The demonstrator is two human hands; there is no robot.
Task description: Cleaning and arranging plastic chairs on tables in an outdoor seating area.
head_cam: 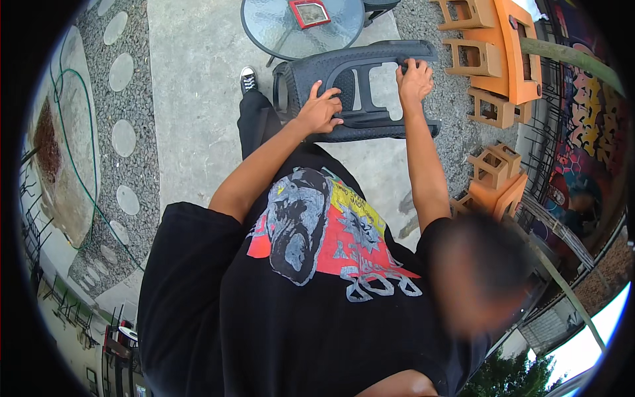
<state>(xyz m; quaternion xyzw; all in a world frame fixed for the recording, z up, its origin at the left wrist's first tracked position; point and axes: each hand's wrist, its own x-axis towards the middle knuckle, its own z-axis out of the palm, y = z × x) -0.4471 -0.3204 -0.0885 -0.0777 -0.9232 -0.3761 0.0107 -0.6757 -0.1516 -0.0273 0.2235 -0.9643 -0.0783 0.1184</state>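
Note:
A dark grey plastic chair [366, 89] with a woven texture is tipped over before me, its open frame facing up. My left hand [321, 110] lies on the frame's left part, fingers spread and bent over the edge of an opening. Toward the chair's far right end, my right hand [415, 82] curls its fingers round a rail. Parts of the chair beneath my hands are hidden. One black and white sneaker [248, 79] shows left of the chair on the concrete floor [198, 109].
Beyond the chair stands a round glass table [263, 30] bearing a red-framed object [310, 13]. Orange tables [488, 54] and tan stools [474, 58] line the right. A person's blurred head [481, 273] is near my right shoulder. A green hose [92, 134] crosses gravel [106, 94] leftward.

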